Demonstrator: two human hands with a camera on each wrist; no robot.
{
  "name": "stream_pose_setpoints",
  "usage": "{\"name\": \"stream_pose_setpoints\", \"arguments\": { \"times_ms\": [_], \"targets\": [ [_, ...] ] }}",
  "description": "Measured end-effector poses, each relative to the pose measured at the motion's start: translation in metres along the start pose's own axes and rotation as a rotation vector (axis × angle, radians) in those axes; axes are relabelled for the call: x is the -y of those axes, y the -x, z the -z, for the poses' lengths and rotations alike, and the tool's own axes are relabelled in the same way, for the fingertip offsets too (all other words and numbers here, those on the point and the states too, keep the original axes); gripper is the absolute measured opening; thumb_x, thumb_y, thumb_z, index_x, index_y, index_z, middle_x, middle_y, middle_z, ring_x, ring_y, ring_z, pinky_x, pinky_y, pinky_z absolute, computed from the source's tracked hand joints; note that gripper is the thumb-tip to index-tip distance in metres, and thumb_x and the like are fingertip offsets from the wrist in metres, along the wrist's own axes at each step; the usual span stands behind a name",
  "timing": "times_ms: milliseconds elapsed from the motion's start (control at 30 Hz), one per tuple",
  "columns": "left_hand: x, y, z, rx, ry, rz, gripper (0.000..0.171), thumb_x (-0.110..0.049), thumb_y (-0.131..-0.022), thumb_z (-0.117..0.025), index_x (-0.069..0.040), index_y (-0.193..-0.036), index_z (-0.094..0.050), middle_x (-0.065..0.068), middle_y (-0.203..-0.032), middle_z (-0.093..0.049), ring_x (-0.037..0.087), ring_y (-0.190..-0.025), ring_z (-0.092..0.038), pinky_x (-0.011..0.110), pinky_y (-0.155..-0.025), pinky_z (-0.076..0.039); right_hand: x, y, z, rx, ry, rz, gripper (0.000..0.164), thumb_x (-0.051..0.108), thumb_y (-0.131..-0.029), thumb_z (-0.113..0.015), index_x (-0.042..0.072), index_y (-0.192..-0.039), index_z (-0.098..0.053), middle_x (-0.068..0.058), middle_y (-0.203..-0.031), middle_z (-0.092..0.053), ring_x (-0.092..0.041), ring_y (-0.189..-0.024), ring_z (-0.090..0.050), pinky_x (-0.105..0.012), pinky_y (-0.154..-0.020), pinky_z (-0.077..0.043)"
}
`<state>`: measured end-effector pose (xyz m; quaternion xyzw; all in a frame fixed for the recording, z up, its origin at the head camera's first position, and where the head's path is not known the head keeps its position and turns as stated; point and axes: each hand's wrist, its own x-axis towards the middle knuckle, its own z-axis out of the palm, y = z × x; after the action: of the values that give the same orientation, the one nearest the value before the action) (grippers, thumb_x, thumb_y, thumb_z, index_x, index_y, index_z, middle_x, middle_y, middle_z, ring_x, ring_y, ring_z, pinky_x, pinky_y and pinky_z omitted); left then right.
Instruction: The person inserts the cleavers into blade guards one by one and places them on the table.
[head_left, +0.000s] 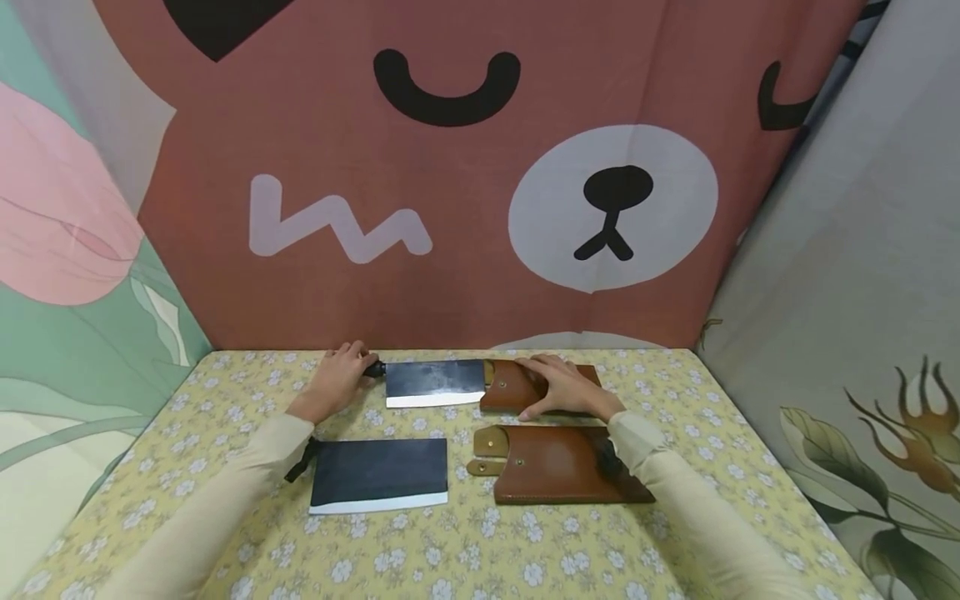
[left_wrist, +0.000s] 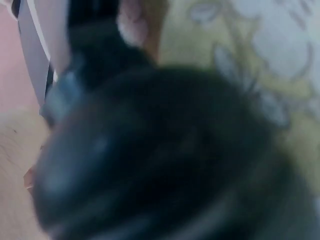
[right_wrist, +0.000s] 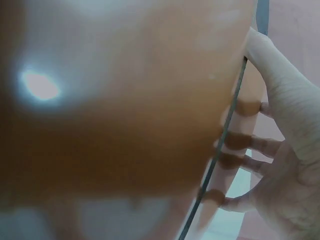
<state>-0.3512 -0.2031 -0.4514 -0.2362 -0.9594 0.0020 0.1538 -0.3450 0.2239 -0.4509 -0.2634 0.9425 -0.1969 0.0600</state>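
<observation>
At the back of the table, my left hand (head_left: 337,383) grips the black handle (left_wrist: 150,155) of a cleaver (head_left: 435,382). Its broad dark blade, with a bright edge towards me, points right. The blade's end meets the mouth of a brown leather knife sheath (head_left: 497,402); whether any of it lies inside, I cannot tell. My right hand (head_left: 562,387) holds that sheath across its width, thumb on the near side and fingers beyond. In the right wrist view the thumb and fingertips touch the leather (right_wrist: 115,115), which fills much of the picture.
Nearer me lies a second cleaver (head_left: 378,473), its black handle to the left. Right of it sits another brown sheath (head_left: 570,471), partly under my right forearm, its tan snap straps (head_left: 489,446) facing left. A flowered yellow cloth (head_left: 420,558) covers the table; a printed curtain (head_left: 465,292) hangs behind.
</observation>
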Motion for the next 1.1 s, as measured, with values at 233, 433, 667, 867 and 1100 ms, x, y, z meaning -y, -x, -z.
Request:
{"name": "stream_pose_setpoints", "arguments": {
  "times_ms": [233,433,667,867,1100],
  "targets": [
    [0.001,0.000,-0.002,-0.089,-0.024,-0.019,0.040,-0.016,-0.088,-0.074,-0.009,-0.126,-0.066,0.016,-0.115,-0.059,0.034,-0.104,-0.058,0.054,-0.083,-0.048,0.002,-0.002,0.002,0.025,0.005,-0.017,0.107,0.059,-0.070,-0.081,0.025,-0.156,-0.028,-0.015,-0.160,-0.027,-0.039,-0.147,-0.025,-0.071,-0.112,-0.017],
    [0.002,0.000,-0.004,-0.123,0.015,-0.020,0.039,-0.016,-0.086,-0.076,-0.010,-0.124,-0.068,0.015,-0.113,-0.062,0.034,-0.101,-0.059,0.053,-0.081,-0.050,0.003,-0.004,0.001,0.036,0.009,-0.024,0.107,0.060,-0.070,-0.081,0.026,-0.156,-0.027,-0.015,-0.161,-0.025,-0.041,-0.148,-0.022,-0.072,-0.113,-0.012],
    [-0.009,0.000,-0.007,-0.127,0.031,-0.069,0.038,-0.020,-0.086,-0.077,-0.011,-0.121,-0.068,0.014,-0.112,-0.062,0.033,-0.101,-0.058,0.055,-0.079,-0.051,0.003,-0.004,0.001,0.031,0.016,-0.032,0.108,0.060,-0.070,-0.081,0.025,-0.156,-0.027,-0.016,-0.161,-0.024,-0.040,-0.149,-0.020,-0.072,-0.113,-0.010],
    [-0.018,-0.009,-0.005,-0.092,-0.064,-0.077,0.033,-0.019,-0.087,-0.076,-0.009,-0.117,-0.067,0.013,-0.110,-0.059,0.030,-0.098,-0.058,0.053,-0.079,-0.048,0.002,-0.005,0.001,0.023,0.029,-0.040,0.109,0.063,-0.069,-0.080,0.025,-0.156,-0.027,-0.015,-0.161,-0.025,-0.040,-0.149,-0.021,-0.072,-0.113,-0.010],
    [-0.026,-0.013,0.000,-0.001,-0.137,-0.074,0.030,-0.012,-0.091,-0.070,-0.008,-0.119,-0.061,0.014,-0.108,-0.057,0.031,-0.098,-0.059,0.055,-0.080,-0.050,0.003,-0.005,-0.001,0.032,0.042,-0.032,0.108,0.064,-0.070,-0.079,0.025,-0.156,-0.027,-0.016,-0.161,-0.026,-0.039,-0.149,-0.022,-0.073,-0.112,-0.012]
  ]
}}
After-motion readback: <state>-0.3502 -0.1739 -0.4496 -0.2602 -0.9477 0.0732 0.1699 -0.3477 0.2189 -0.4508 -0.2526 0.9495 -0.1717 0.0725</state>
